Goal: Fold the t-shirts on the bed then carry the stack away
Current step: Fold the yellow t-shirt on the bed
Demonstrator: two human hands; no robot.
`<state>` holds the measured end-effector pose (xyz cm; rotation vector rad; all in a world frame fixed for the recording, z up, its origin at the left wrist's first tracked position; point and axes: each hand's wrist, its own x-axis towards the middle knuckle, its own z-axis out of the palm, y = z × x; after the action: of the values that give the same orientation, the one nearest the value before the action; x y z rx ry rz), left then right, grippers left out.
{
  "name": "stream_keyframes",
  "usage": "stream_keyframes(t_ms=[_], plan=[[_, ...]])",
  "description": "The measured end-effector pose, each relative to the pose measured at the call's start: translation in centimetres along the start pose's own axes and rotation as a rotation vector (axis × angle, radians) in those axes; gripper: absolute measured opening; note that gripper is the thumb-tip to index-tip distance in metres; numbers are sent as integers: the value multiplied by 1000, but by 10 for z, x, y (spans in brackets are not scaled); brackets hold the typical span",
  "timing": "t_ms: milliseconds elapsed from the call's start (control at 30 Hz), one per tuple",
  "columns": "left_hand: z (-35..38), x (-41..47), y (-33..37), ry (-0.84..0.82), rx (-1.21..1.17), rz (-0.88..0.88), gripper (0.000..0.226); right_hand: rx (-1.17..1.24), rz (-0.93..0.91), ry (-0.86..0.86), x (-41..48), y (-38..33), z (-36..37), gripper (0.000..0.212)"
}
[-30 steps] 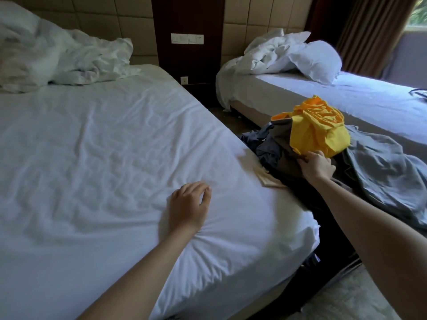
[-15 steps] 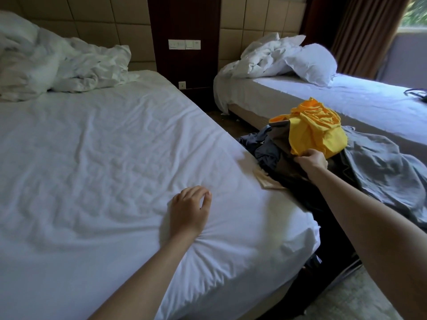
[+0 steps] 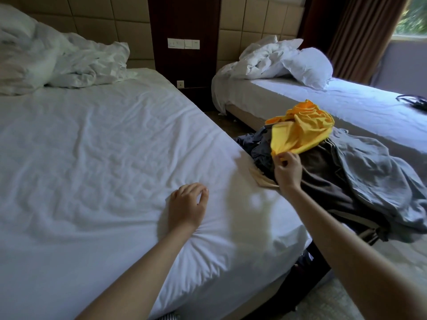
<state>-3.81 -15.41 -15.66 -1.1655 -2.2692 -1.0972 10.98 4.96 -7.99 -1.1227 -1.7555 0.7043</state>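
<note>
The right grip (image 3: 287, 168), a bare hand, pinches the near edge of a crumpled bright yellow t-shirt (image 3: 302, 130) between thumb and fingertips. The shirt sits on top of a heap of clothes at the right, between the two beds. Below it lie a dark brown garment (image 3: 323, 174) and a rumpled grey-blue garment (image 3: 379, 174). A scrap of beige cloth (image 3: 261, 180) pokes out at the heap's near-left edge, against the mattress. What carries the heap is mostly covered; only dark edges show beneath it, too dim to name.

The left grip (image 3: 187, 204) rests on the near bed's wrinkled white sheet (image 3: 92, 158), fingers loosely bent, thumb apart, holding nothing. Its palm is hidden from view.

A bunched white duvet (image 3: 76, 63) lies at the far left of this bed, cut off by the frame. On the far white bed (image 3: 360, 100) lie a second crumpled white duvet (image 3: 261, 58) and a white pillow (image 3: 309, 65). A dark object (image 3: 413, 102) at that bed's right edge is cut off and cannot be identified.
</note>
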Motion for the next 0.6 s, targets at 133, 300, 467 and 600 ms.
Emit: stream_keyframes(t_ms=[133, 300, 467, 600], plan=[[-15, 1, 11, -96, -48, -79, 61, 88, -60, -61, -52, -5, -1, 10], [-30, 17, 29, -310, -572, -446, 66, 218, -361, -277, -127, -37, -3, 10], [-53, 42, 59, -733, -1159, -817, 50, 303, -415, -589, -180, -61, 4, 21], [-63, 34, 47, -591, -905, -796, 37, 370, -435, -596, -184, -60, -8, 11]])
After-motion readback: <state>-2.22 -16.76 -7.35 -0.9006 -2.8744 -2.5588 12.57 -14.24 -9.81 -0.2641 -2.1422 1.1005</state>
